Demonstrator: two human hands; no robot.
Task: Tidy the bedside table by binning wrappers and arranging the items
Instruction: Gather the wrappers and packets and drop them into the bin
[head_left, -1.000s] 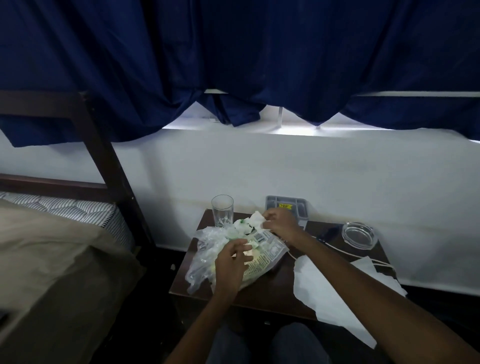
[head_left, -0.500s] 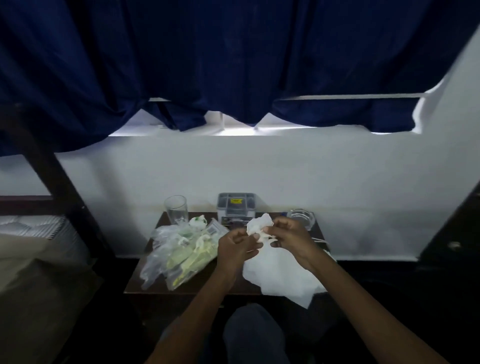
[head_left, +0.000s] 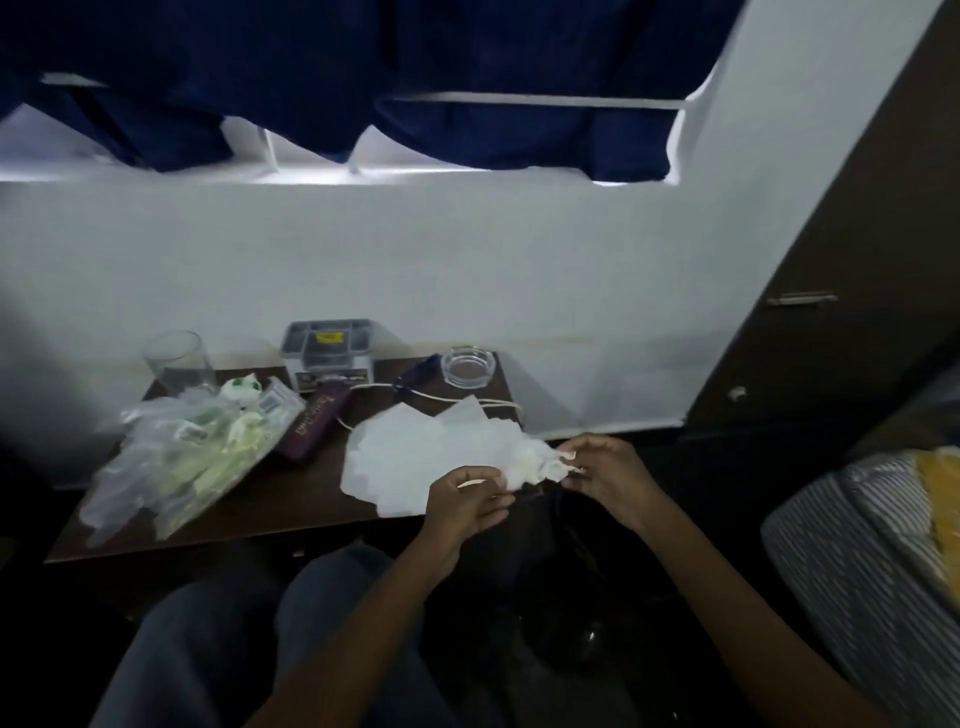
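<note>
A crumpled white wrapper (head_left: 532, 462) is pinched by both the left hand (head_left: 465, 501) and the right hand (head_left: 605, 470), right of centre, beside the bedside table (head_left: 291, 499).

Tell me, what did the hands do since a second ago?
The left hand let go of the plastic bag and moved right. Both hands now pinch a crumpled white paper, which the right hand carried from the bag's top to the table's front right corner. The bag, glass, ashtray and grey organiser stayed put.
</note>
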